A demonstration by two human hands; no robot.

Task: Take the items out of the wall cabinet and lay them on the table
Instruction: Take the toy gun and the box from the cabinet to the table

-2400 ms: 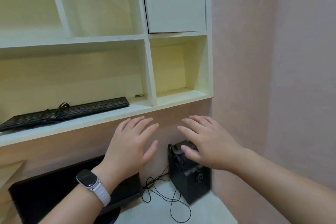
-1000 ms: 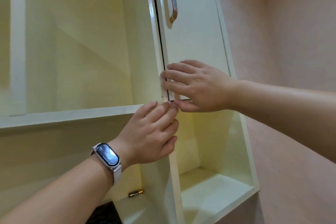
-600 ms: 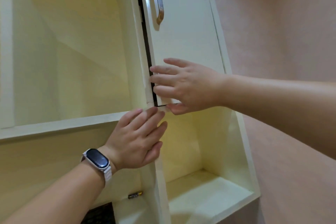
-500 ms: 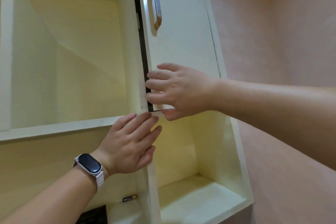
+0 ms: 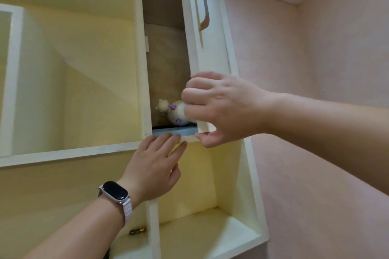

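Overhead, right hand (image 5: 223, 109) grips the smooth white door (image 5: 210, 57) edge; left hand (image 5: 153, 168) flat-fingered below a rounded figurine (image 5: 175, 111)

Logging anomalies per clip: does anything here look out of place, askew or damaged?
Only a small battery-like cylinder lying loose on the lower shelf beside the divider, below the cabinet door the right hand grips. Nothing looks damaged.

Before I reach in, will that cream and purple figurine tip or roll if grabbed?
Probably light: the cream and purple toy figurine is small. Its rounded body may roll if nudged. The right hand hides part, so stability is uncertain.
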